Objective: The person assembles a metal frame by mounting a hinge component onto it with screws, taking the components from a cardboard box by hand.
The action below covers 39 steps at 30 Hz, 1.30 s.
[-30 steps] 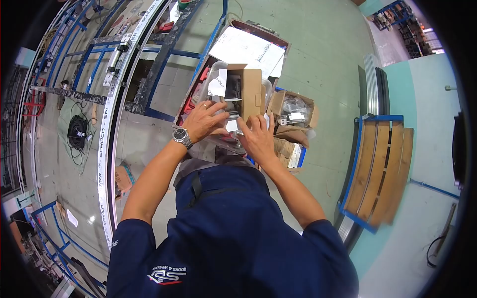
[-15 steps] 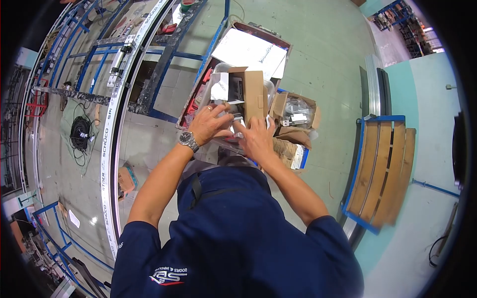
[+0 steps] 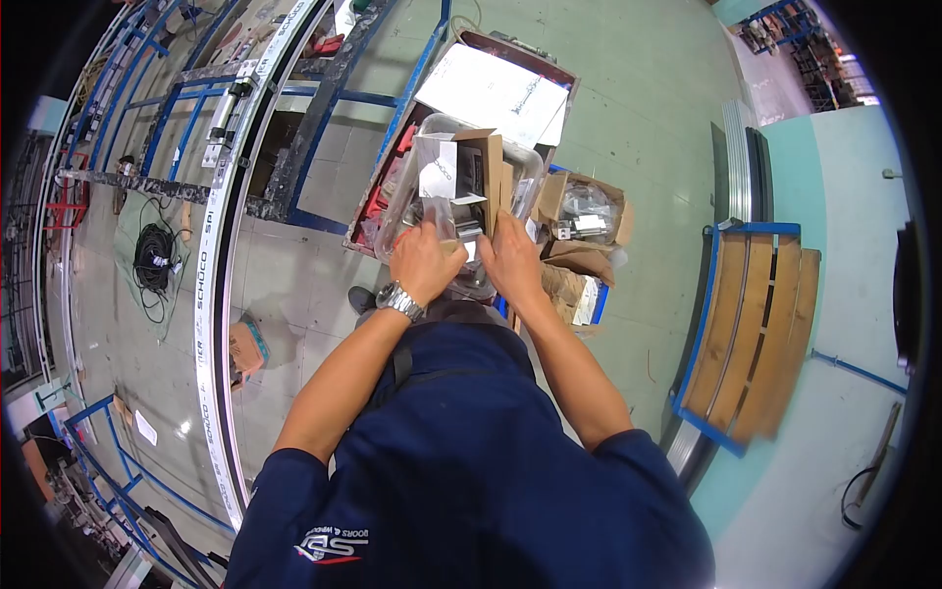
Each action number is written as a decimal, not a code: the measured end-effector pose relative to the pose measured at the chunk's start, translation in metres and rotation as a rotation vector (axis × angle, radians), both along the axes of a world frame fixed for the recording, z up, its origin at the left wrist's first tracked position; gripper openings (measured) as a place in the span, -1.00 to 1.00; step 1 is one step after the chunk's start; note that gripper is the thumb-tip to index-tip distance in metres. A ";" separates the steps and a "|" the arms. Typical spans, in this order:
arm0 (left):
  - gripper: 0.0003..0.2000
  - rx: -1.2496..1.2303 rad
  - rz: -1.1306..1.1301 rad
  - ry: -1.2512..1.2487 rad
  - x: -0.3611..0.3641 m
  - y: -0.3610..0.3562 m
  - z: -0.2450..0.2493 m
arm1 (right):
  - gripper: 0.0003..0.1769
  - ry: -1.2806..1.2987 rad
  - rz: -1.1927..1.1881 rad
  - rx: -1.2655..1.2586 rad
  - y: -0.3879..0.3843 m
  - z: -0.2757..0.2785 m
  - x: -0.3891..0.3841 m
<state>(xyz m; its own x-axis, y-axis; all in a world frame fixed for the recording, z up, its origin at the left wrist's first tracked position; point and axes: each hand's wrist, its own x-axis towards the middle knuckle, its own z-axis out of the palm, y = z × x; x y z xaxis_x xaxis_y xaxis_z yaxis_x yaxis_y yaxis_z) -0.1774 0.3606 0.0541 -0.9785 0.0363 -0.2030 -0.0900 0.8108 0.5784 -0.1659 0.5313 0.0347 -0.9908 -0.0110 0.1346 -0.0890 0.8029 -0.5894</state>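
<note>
An opened cardboard box [image 3: 495, 162] with white flaps sits tilted inside a clear plastic tub [image 3: 391, 228]. Metal-looking parts show in the box's opening, too small to name. My left hand [image 3: 425, 263], a watch on its wrist, is closed at the near left of the box. A strip of clear or greyish material [image 3: 439, 211] rises by its fingers; whether they pinch it or a flap is hidden. My right hand [image 3: 512, 260] grips the near right edge of the cardboard box, fingers over its brown side.
The tub rests in a toolbox [image 3: 366, 236] with a white sheet [image 3: 491, 93] across its far part. To the right stands an open carton [image 3: 599, 211] of bagged parts. A long aluminium profile [image 3: 218, 265] runs along the left, and a wooden slatted rack [image 3: 751, 334] stands right.
My left hand has drawn back toward me and curled its fingers. The box has shifted slightly and turned, showing less of its brown side; my right hand now holds its edge.
</note>
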 end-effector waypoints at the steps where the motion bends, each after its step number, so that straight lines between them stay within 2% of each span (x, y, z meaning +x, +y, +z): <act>1: -0.24 0.006 -0.012 -0.138 -0.002 0.001 0.002 | -0.51 -0.036 -0.012 0.007 -0.001 -0.002 -0.003; 2: -0.23 0.010 -0.018 -0.074 -0.001 0.001 -0.002 | -0.53 -0.102 0.025 -0.045 0.001 -0.003 -0.008; 5: -0.28 0.073 -0.072 -0.109 -0.004 -0.007 -0.021 | -0.59 -0.251 0.156 -0.195 0.011 -0.002 -0.014; 8: -0.35 0.314 -0.141 -0.081 -0.009 -0.024 -0.042 | -0.64 -0.303 0.284 -0.278 0.016 0.005 -0.017; 11: -0.27 0.309 -0.240 -0.130 -0.019 -0.037 -0.049 | -0.68 -0.364 0.350 -0.264 0.024 0.005 -0.032; 12: -0.36 0.321 -0.238 -0.131 -0.020 -0.036 -0.032 | -0.68 -0.387 0.362 -0.251 0.027 0.006 -0.036; 15: -0.45 0.254 -0.300 -0.206 -0.030 -0.036 -0.014 | -0.65 -0.456 0.353 -0.308 0.038 0.003 -0.044; 18: -0.51 0.261 -0.285 -0.126 -0.031 -0.036 -0.023 | -0.61 -0.544 0.332 -0.424 0.042 -0.005 -0.047; 21: -0.53 0.208 -0.261 -0.176 -0.034 -0.039 -0.025 | -0.59 -0.526 0.304 -0.536 0.044 -0.023 -0.045; 23: -0.48 0.242 -0.177 -0.191 -0.038 -0.034 -0.024 | -0.58 -0.503 0.272 -0.600 0.044 -0.036 -0.044; 24: -0.46 0.258 -0.137 -0.201 -0.038 -0.031 -0.021 | -0.50 -0.513 0.221 -0.688 0.039 -0.034 -0.042; 27: -0.33 0.295 -0.049 -0.189 -0.042 -0.023 -0.015 | -0.44 -0.408 0.073 -0.673 0.030 -0.016 -0.031; 28: -0.19 0.300 -0.071 -0.264 -0.047 -0.025 -0.017 | -0.25 -0.507 0.077 -0.636 0.031 0.002 -0.031; 31: -0.10 0.418 -0.107 -0.245 -0.048 -0.029 -0.032 | -0.13 -0.471 0.083 -0.878 0.036 -0.020 -0.024; 34: -0.01 0.409 -0.127 -0.216 -0.048 -0.030 -0.035 | -0.06 -0.471 0.131 -1.004 0.035 -0.027 -0.014; 37: 0.00 0.400 -0.111 -0.355 -0.053 -0.027 -0.026 | -0.10 -0.538 -0.042 -0.996 0.023 -0.007 -0.014; 38: -0.02 0.387 -0.109 -0.311 -0.052 -0.027 -0.022 | -0.19 -0.605 -0.212 -0.970 0.016 0.005 -0.016; 39: -0.04 0.373 -0.110 -0.266 -0.049 -0.025 -0.019 | -0.25 -0.470 -0.189 -0.748 0.014 0.008 -0.014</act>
